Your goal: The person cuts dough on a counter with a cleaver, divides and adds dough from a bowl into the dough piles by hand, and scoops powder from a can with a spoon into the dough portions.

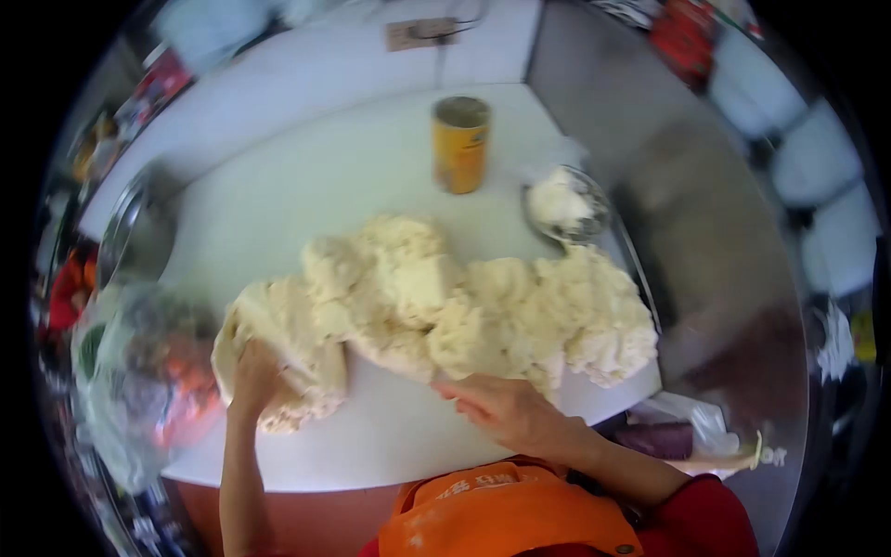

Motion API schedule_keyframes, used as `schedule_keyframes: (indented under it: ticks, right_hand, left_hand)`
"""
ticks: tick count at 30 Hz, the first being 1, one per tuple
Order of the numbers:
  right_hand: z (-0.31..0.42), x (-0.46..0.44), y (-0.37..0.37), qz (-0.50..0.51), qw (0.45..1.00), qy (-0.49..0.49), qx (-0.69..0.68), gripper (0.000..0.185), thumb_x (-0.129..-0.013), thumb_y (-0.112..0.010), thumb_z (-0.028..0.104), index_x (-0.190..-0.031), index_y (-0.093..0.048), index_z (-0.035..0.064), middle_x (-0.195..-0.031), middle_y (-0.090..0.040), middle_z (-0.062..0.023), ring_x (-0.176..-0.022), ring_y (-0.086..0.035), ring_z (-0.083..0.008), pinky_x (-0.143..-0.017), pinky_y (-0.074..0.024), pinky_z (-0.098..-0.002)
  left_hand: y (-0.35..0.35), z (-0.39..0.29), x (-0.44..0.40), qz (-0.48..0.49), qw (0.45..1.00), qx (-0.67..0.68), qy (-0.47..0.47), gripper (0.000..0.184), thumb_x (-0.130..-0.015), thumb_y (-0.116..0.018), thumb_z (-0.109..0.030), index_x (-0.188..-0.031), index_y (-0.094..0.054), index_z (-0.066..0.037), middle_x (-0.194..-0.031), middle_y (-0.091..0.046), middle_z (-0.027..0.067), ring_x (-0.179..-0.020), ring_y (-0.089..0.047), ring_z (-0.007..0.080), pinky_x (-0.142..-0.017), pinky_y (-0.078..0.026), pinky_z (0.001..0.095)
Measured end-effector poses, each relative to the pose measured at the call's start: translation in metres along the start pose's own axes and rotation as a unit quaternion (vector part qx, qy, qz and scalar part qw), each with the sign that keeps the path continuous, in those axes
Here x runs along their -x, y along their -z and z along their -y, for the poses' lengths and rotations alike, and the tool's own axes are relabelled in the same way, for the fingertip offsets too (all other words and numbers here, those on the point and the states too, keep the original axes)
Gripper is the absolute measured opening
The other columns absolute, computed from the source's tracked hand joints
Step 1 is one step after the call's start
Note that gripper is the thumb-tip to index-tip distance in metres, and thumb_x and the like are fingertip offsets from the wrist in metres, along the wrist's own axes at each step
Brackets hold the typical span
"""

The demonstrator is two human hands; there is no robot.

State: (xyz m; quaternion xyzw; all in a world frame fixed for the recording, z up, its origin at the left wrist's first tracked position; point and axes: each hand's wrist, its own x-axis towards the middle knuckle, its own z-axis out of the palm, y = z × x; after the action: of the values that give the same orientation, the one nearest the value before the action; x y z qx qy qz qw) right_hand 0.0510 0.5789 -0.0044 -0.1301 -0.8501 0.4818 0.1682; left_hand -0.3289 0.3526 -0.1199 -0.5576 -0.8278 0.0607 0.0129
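Observation:
A long, lumpy mass of pale dough [418, 288] stretches across the white tabletop in several joined mounds. My left hand [256, 376] presses into the fold of its left end, with the fingertips sunk in the dough and partly hidden. In front of the middle of the dough is my right hand [506, 408], close to the front edge of the mass. Its fingers point left and are curled together; whatever they hold, if anything, is blurred.
A yellow can [461, 147] stands behind the dough. A metal bowl [594, 218] with white contents sits at back right, beside a metal side wall [668, 186]. Plastic bags [139, 371] lie at left, near a steel basin [139, 227]. A purple item [659, 440] is at lower right.

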Motion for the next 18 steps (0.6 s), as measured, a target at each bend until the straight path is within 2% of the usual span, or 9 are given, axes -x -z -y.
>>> schedule_keyframes:
  ticks: [1,3,5,8,11,12,14,15,18]
  right_hand:
    - [-0.002,0.008,0.009,-0.001,1.0,0.011,0.012,0.03,-0.086,-0.057,0.002,-0.116,-0.059,0.0039,-0.095,-0.065,-0.0132,-0.082,-0.065,-0.0291,-0.071,-0.0532,-0.0363]
    - [-0.012,0.024,0.026,-0.032,0.999,-0.021,0.024,0.028,-0.086,-0.058,0.004,-0.114,-0.06,0.0043,-0.093,-0.064,-0.0134,-0.083,-0.064,-0.0303,-0.072,-0.0528,-0.0381]
    - [-0.025,0.031,0.044,-0.063,0.996,-0.046,0.044,0.028,-0.087,-0.058,0.005,-0.115,-0.061,0.005,-0.094,-0.064,-0.0134,-0.083,-0.064,-0.0303,-0.073,-0.0523,-0.0377]
    - [-0.06,0.044,0.087,-0.098,0.988,-0.079,0.088,0.031,-0.088,-0.058,0.006,-0.12,-0.062,0.0062,-0.099,-0.065,-0.0133,-0.083,-0.065,-0.0257,-0.075,-0.0518,-0.033]
    - [-0.099,0.038,0.131,-0.158,0.971,-0.178,-0.004,0.033,-0.091,-0.058,0.009,-0.124,-0.059,0.003,-0.105,-0.066,-0.011,-0.094,-0.064,-0.0167,-0.082,-0.0509,-0.028]
    - [-0.112,0.032,0.145,-0.182,0.958,-0.217,-0.051,0.034,-0.092,-0.058,0.009,-0.125,-0.058,0.0015,-0.108,-0.066,-0.0104,-0.099,-0.063,-0.0143,-0.084,-0.0503,-0.0268]
    - [-0.152,0.017,0.173,-0.208,0.949,-0.235,-0.041,0.047,-0.089,-0.062,0.012,-0.133,-0.049,-0.0004,-0.122,-0.061,-0.0151,-0.108,-0.061,-0.016,-0.088,-0.0497,-0.0274]
    - [-0.164,0.005,0.183,-0.21,0.947,-0.243,-0.012,0.051,-0.088,-0.063,0.012,-0.134,-0.048,-0.0012,-0.123,-0.06,-0.0166,-0.109,-0.06,-0.0184,-0.09,-0.0491,-0.0295]
    - [-0.204,-0.034,0.205,-0.209,0.942,-0.248,0.09,0.063,-0.082,-0.068,0.015,-0.137,-0.042,-0.0037,-0.126,-0.057,-0.0209,-0.113,-0.059,-0.0258,-0.096,-0.0465,-0.0352]
  left_hand:
    - [0.026,-0.016,-0.005,0.062,0.988,0.09,0.111,0.039,-0.076,-0.058,-0.008,-0.111,-0.052,0.009,-0.113,-0.053,0.0276,-0.111,-0.05,0.0424,-0.1,-0.038,0.0472]
    - [0.023,-0.015,0.001,0.066,0.983,0.094,0.141,0.05,-0.081,-0.057,-0.008,-0.126,-0.044,0.01,-0.129,-0.045,0.0325,-0.121,-0.044,0.0457,-0.104,-0.034,0.048]
    - [0.019,-0.02,0.014,0.049,0.989,0.045,0.133,0.055,-0.084,-0.058,-0.011,-0.133,-0.041,0.007,-0.141,-0.034,0.0347,-0.126,-0.04,0.0463,-0.106,-0.032,0.0481]
    - [0.046,-0.057,0.017,0.065,0.989,0.013,0.131,0.058,-0.085,-0.059,-0.011,-0.137,-0.039,0.003,-0.142,-0.036,0.0311,-0.126,-0.042,0.0437,-0.105,-0.034,0.0467]
    - [0.093,-0.099,-0.001,0.031,0.98,0.145,0.134,0.057,-0.084,-0.06,-0.006,-0.138,-0.041,-0.001,-0.14,-0.041,0.0269,-0.126,-0.045,0.041,-0.103,-0.038,0.0446]
    - [0.111,-0.114,-0.011,-0.009,0.975,0.191,0.116,0.057,-0.084,-0.059,0.0,-0.138,-0.042,-0.002,-0.137,-0.047,0.0235,-0.125,-0.048,0.038,-0.101,-0.042,0.0422]
    - [0.142,-0.146,-0.033,-0.076,0.977,0.193,0.049,0.056,-0.084,-0.058,0.002,-0.138,-0.042,-0.003,-0.136,-0.048,0.0224,-0.124,-0.048,0.0374,-0.101,-0.042,0.0418]
    - [0.158,-0.164,-0.045,-0.11,0.975,0.192,0.017,0.056,-0.084,-0.058,0.004,-0.138,-0.043,-0.003,-0.136,-0.049,0.0218,-0.124,-0.049,0.0372,-0.101,-0.043,0.0416]
    - [0.193,-0.226,-0.087,-0.096,0.958,0.262,-0.062,0.058,-0.083,-0.059,0.006,-0.138,-0.043,-0.003,-0.136,-0.049,0.0196,-0.124,-0.049,0.0364,-0.1,-0.044,0.0409]
